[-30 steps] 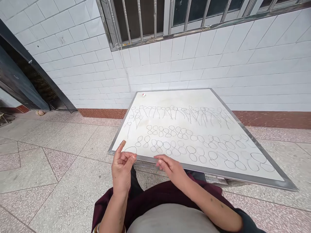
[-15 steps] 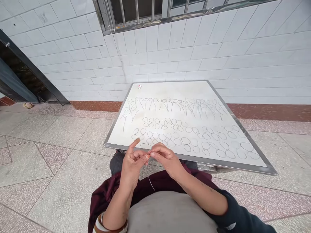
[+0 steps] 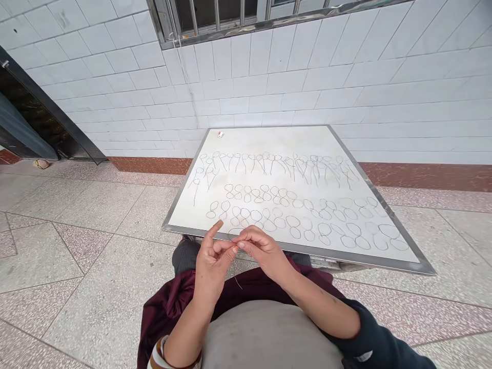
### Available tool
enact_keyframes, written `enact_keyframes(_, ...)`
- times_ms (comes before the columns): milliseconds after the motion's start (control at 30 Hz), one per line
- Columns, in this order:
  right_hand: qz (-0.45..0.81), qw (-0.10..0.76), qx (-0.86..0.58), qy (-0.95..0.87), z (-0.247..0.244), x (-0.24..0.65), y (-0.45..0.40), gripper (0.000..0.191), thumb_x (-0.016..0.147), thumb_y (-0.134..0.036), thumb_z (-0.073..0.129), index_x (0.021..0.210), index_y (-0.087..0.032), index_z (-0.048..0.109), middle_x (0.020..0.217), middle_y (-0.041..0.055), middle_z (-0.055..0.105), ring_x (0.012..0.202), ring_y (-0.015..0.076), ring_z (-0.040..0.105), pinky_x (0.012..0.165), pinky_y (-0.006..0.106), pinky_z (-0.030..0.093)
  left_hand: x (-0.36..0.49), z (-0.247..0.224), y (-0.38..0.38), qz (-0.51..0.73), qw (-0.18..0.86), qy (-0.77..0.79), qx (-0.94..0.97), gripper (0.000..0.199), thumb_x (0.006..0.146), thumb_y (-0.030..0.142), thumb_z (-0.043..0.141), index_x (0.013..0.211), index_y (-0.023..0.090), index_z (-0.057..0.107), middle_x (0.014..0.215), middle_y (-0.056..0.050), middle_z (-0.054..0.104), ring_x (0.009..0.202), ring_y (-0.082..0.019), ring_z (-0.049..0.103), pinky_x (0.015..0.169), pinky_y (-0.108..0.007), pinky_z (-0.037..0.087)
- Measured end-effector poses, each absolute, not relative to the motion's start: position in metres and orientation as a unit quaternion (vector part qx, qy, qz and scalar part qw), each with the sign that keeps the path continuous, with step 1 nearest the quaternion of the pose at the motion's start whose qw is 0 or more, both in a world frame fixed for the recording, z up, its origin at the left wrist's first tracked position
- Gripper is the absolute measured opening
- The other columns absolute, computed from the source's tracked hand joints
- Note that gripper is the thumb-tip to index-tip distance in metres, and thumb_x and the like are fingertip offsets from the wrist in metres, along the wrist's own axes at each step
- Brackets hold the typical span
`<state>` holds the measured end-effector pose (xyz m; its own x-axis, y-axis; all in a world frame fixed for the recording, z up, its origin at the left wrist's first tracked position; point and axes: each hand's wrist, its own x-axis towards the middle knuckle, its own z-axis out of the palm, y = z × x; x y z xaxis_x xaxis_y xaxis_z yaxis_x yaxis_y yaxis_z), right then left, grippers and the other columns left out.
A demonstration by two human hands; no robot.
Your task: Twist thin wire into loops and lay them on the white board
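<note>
We find a thin wire (image 3: 237,270) pinched between both hands just in front of the near edge of the surface (image 3: 269,141), its free end hanging down toward the lap. The left hand (image 3: 211,259) has thumb and a fingertip closed on the wire, with its index finger raised and pointing toward the surface. The right hand (image 3: 265,252) meets it fingertip to fingertip, its fingers (image 3: 246,241) likewise closed on the same strand. Both hands sit close together, above a dark red garment (image 3: 172,307) over the lap.

On the surface beyond we record rows of wire loops (image 3: 292,223), laid flat in two near rows of ovals and figure-eights, and a farther row of loops with tails (image 3: 269,164). A small white and red item (image 3: 220,134) lies at the far left corner; we cannot tell what it is. The surface has a metal rim and stands against a white tiled wall (image 3: 307,82), on a speckled tiled floor (image 3: 77,246).
</note>
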<state>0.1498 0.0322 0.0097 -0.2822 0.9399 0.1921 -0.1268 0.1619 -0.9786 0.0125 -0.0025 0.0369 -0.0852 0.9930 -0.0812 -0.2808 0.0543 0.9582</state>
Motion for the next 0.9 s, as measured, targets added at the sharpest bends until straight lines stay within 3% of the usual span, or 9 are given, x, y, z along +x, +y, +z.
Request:
enact_keyframes(200, 0.624, 0.482, -0.289, -0.543, 0.013, 0.147, 0.029, 0.013, 0.086, -0.034, 0.059, 0.087, -0.025, 0.068, 0.072, -0.0015, 0.058, 0.063, 0.0126, 0.057, 0.066, 0.031, 0.047, 0.007, 0.030, -0.003, 0.533, 0.647, 0.419, 0.350, 0.056, 0.082, 0.027, 0.066, 0.134, 0.020, 0.046, 0.064, 0.004, 0.057, 0.070, -0.010, 0.055, 0.076, -0.025, 0.040)
enact_keyframes(367, 0.670, 0.461, -0.255, -0.522, 0.017, 0.147, 0.026, 0.012, 0.085, -0.032, 0.060, 0.090, -0.024, 0.069, 0.070, -0.0019, 0.062, 0.060, 0.0135, 0.059, 0.064, 0.033, 0.050, 0.003, 0.031, -0.004, 0.509, 0.697, 0.383, 0.329, 0.060, 0.082, 0.023, 0.066, 0.138, 0.025, 0.043, 0.062, 0.005, 0.055, 0.061, -0.008, 0.050, 0.064, -0.021, 0.036)
enact_keyframes(633, 0.572, 0.473, -0.352, -0.570, 0.010, 0.151, 0.026, 0.011, 0.082, -0.032, 0.063, 0.081, -0.024, 0.071, 0.084, 0.0008, 0.068, 0.078, 0.0143, 0.061, 0.073, 0.029, 0.049, 0.000, 0.033, -0.002, 0.463, 0.684, 0.435, 0.359, 0.065, 0.079, 0.025, 0.069, 0.138, 0.023, 0.043, 0.062, 0.002, 0.061, 0.054, -0.006, 0.043, 0.053, -0.020, 0.029)
enact_keyframes(900, 0.613, 0.464, -0.357, -0.530, 0.010, 0.151, 0.027, 0.015, 0.081, -0.038, 0.062, 0.079, -0.024, 0.068, 0.076, -0.0008, 0.066, 0.068, 0.0143, 0.059, 0.068, 0.031, 0.049, 0.004, 0.026, -0.004, 0.467, 0.695, 0.436, 0.330, 0.062, 0.079, 0.026, 0.068, 0.136, 0.023, 0.045, 0.065, 0.001, 0.062, 0.054, -0.006, 0.048, 0.053, -0.019, 0.033)
